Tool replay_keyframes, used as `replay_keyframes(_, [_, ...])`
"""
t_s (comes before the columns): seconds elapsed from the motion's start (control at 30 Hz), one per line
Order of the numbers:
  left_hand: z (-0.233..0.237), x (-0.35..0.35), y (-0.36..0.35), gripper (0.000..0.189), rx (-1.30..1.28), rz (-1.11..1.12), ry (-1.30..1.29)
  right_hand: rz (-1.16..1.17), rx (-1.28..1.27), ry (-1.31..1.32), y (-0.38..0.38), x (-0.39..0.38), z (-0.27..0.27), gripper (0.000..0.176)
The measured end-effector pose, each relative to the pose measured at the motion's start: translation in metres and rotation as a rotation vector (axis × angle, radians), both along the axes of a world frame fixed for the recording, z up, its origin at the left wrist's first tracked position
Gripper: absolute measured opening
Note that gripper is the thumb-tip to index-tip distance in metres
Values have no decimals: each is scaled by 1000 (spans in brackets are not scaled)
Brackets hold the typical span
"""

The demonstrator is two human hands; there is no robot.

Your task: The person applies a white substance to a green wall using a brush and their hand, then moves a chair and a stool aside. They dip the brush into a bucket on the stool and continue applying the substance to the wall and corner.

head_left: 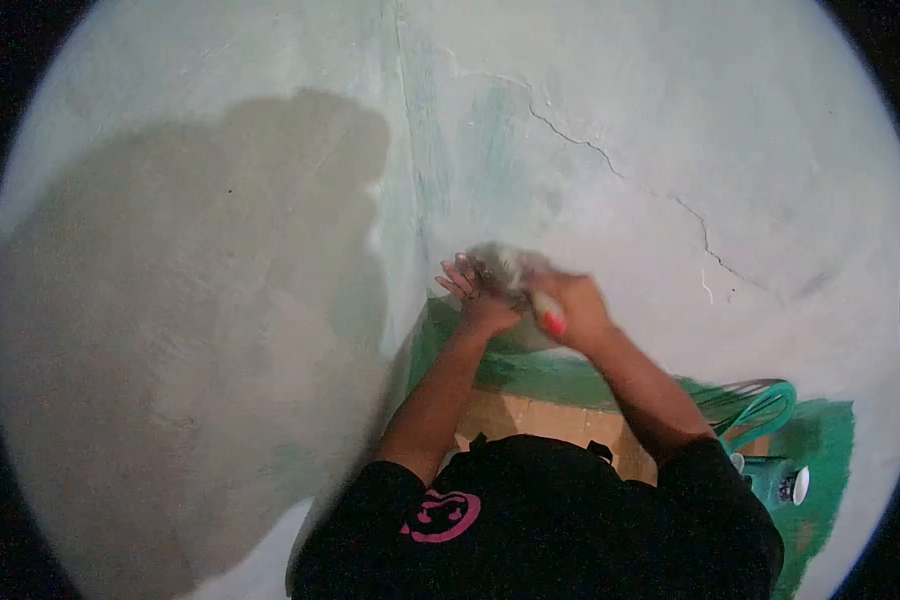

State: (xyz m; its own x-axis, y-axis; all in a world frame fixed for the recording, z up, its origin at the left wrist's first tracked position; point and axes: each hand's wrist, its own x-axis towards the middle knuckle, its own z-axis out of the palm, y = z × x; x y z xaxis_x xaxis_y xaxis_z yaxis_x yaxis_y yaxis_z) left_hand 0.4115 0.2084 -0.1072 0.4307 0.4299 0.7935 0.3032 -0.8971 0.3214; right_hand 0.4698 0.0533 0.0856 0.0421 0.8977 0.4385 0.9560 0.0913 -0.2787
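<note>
The brush [541, 303] is in the middle of my view, in front of the wall [790, 190] and a little right of the corner [407, 120]. It is blurred, and I can't make out its bristles cleanly. I judge the step in hand to be handling the brush between both hands; whether it touches the wall, my feed doesn't let me tell. To my mind the next move calls for a firm hold on the handle and care over where the left fingers sit.

My right hand [576, 298] is closed around the handle, with a red patch showing at its near end. My left hand [484, 303] is open, fingers spread, at the left of the brush; touching it or just beside it, I can't say.

Farther out, a thin crack [705, 232] slants down the wall to the right, and a broad shadow [260, 230] covers much of the left side. Nearer, a green band [540, 370] borders the tiled floor [505, 408], and a green coil [776, 402] lies beyond a bottle [767, 478] at the right.
</note>
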Motion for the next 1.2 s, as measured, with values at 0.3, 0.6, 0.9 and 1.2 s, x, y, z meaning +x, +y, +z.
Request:
replay_keyframes(0.3, [47, -10, -13, 122, -415, 115, 605, -96, 531, 753, 10, -5, 70, 25])
replay_keyframes(0.6, [33, -9, -3, 111, -481, 70, 666, 48, -53, 3, 1, -1, -44, 37])
replay_keyframes(0.9, [43, -13, -13, 118, -404, 106, 604, -254, 598, -121, 6, -17, 106, 23])
replay_keyframes(1.2, [12, -6, -3, 114, -347, 70, 575, -91, 18, 130, 1, -23, -15, 37])
